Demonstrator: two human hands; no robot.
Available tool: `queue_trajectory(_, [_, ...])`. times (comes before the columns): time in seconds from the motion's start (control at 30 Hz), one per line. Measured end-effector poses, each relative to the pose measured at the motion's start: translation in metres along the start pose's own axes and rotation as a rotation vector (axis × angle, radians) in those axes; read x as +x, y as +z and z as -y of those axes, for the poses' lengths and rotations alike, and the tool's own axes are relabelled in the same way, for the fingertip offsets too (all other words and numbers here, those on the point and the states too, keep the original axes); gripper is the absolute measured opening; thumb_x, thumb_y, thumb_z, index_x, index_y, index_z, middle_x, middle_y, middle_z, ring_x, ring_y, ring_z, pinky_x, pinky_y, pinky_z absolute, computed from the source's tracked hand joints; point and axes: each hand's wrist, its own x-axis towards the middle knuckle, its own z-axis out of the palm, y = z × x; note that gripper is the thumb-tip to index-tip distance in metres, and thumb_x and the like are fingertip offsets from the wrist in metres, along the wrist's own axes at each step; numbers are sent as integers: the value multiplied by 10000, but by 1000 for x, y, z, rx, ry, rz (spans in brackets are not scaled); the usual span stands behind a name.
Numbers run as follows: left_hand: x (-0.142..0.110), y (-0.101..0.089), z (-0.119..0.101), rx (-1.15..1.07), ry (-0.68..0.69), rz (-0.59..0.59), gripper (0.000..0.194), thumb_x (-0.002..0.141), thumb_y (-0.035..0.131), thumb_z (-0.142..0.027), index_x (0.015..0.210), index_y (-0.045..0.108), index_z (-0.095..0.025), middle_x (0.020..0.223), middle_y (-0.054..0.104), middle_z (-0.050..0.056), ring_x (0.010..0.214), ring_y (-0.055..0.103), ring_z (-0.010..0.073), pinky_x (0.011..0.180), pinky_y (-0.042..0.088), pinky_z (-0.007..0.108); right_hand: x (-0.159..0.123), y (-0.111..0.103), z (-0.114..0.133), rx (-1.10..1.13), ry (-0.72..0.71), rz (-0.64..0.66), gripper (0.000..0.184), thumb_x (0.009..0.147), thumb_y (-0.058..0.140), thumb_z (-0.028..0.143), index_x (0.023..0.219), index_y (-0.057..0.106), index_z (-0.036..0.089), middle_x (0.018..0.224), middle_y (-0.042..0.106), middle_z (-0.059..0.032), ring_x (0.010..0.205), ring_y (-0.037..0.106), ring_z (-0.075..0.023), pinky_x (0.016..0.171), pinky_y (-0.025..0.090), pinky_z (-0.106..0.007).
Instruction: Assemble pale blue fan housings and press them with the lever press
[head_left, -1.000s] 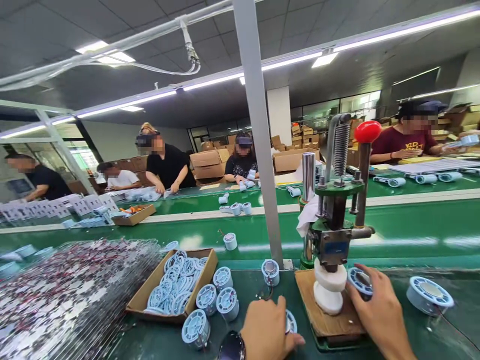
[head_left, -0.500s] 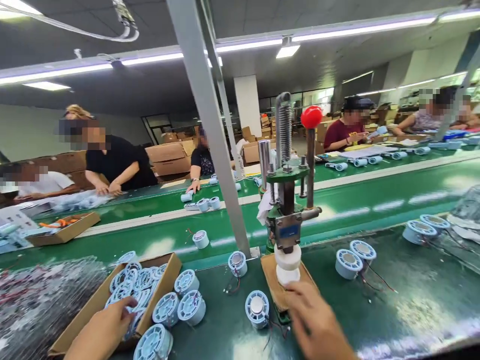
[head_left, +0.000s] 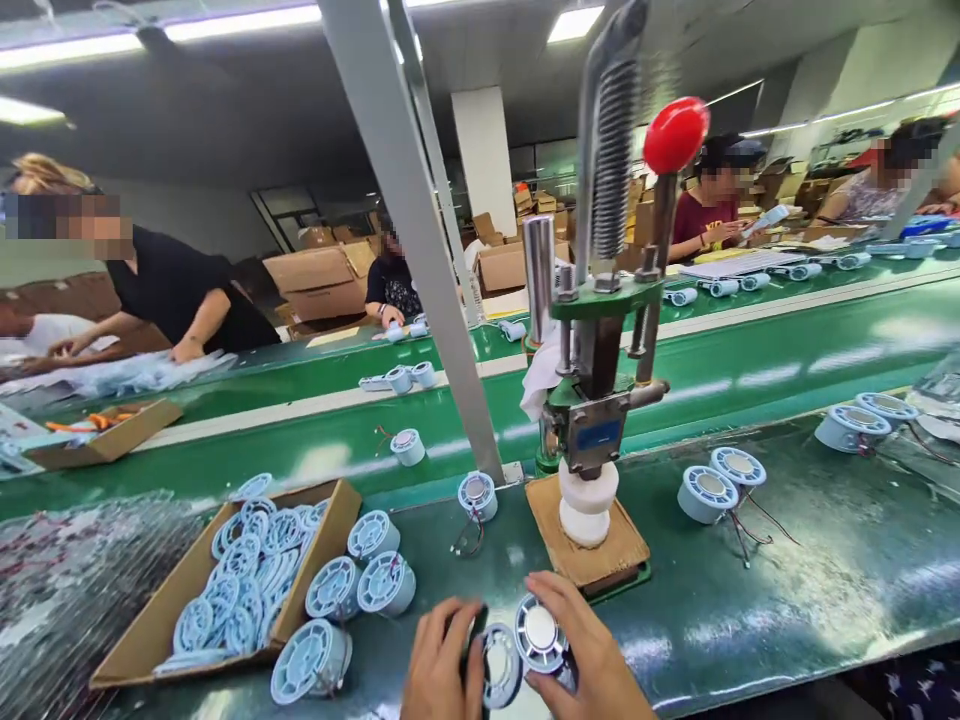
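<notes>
At the table's (head_left: pixel 780 600) near edge, below the press (head_left: pixel 596 435): two round parts, one per hand, faces exposed, rims close together; whether they touch cannot be told.

Left hand (head_left: pixel 439 670): fingers curled narrow, left part (head_left: pixel 501 665) held by its rim. Right hand (head_left: pixel 592 665): right part (head_left: pixel 540 635) gripped between thumb and fingers.

Hazards, as judged: either part could be dropped if the rim grip is loosened, the rims being smooth-looking and curved. The rims could be knocked or scraped if the hands were brought together unevenly. Any wires hidden behind the fingers could be pinched or tugged.

Orientation: right part, pale centre faced up and toward the camera, its axis tilted rather than upright. Left part, face turned partly toward the right part, its outline narrowed and longest roughly up and down the view. No long axis is shown across either round face; depth is largely hidden by the fingers.

Surroundings: box (head_left: pixel 319 560) of rings (head_left: pixel 240 580) to the left, with four housings (head_left: pixel 307 660) beside it; one wired part (head_left: pixel 478 495) beyond the hands; white block (head_left: pixel 587 515) on cardboard (head_left: pixel 626 560) under the press; wired pair (head_left: pixel 709 493) to the right
</notes>
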Motion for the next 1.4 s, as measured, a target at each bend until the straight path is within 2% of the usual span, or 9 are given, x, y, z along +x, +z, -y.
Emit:
queue_trajectory(0.07, [0, 14, -12, 44, -18, -4, 292, 918, 497, -378, 1093, 696, -254, 1105, 702, 91, 1044, 660, 245, 903, 569, 408, -4, -4, 2, 22, 29, 35, 781, 721, 571, 62, 1452, 363, 241, 1439, 446, -96, 1334, 467, -208, 1096, 431, -312])
queue_trajectory(0.2, [-7, 1, -11, 45, 54, 125, 344, 891, 572, -417, 1203, 648, -293, 1209, 675, 76, 1139, 609, 247, 952, 543, 411, -7, -12, 5, 70, -1, 79, 768, 759, 573, 108, 1469, 311, 238, 1508, 353, -96, 1394, 386, -220, 1127, 396, -341])
queue_trajectory(0.37, [-24, 0, -9, 144, 133, 223, 740, 683, 777, -362, 1374, 517, -311, 1351, 600, 89, 1230, 541, 333, 998, 501, 488, -3, -18, 12, 90, -32, 10, 788, 754, 530, 116, 1481, 252, 240, 1507, 363, -84, 1393, 388, -214, 1115, 409, -360])
queue_trajectory(0.5, [-27, 5, -15, 75, 4, 164, 785, 705, 676, -182, 1435, 423, -321, 1358, 587, 79, 1234, 522, 323, 1020, 476, 516, -6, -16, 14, 59, 10, -48, 752, 798, 513, 126, 1489, 235, 229, 1483, 405, -87, 1366, 427, -214, 1104, 429, -356])
queue_trajectory(0.63, [-28, 3, -20, -34, 28, 186, 1001, 615, 586, -44, 1504, 246, -352, 1541, 390, 32, 1383, 368, 307, 1105, 400, 523, -10, -16, 14, 38, 39, -69, 711, 814, 508, 128, 1479, 270, 209, 1467, 426, -97, 1365, 429, -233, 1099, 439, -372])
queue_trajectory(0.87, [-17, 17, -25, 2, -195, -9, 524, 808, 628, -340, 1316, 557, -237, 1279, 638, 106, 1196, 547, 332, 1015, 445, 571, -8, -13, 20, 37, 76, -94, 722, 795, 516, 116, 1468, 276, 220, 1456, 440, -80, 1344, 454, -222, 1087, 451, -346])
queue_trajectory(1.0, [-3, 1, -31, -254, -311, -13, 599, 818, 608, -372, 1378, 467, -213, 1186, 686, 89, 1041, 667, 257, 922, 553, 438, -7, 0, 26, 22, 139, -149, 764, 765, 551, 120, 1466, 269, 235, 1381, 516, -65, 1268, 525, -218, 1040, 491, -332])
queue_trajectory(1.23, [9, -16, -60, -94, 164, 220, 775, 732, 658, -163, 1445, 406, -332, 1337, 624, 28, 1194, 598, 247, 1026, 505, 366, -8, 9, 22, 72, 90, -210, 814, 710, 478, 94, 1483, 258, 223, 1361, 541, -46, 1241, 545, -198, 1022, 499, -309])
queue_trajectory(1.4, [20, -18, -70, -120, 145, 323, 848, 698, 631, -87, 1459, 375, -360, 1325, 626, -6, 1181, 585, 216, 1018, 514, 341, -10, 14, 18, 31, 105, -225, 808, 701, 475, 94, 1477, 287, 218, 1417, 492, -48, 1264, 523, -203, 1028, 496, -311])
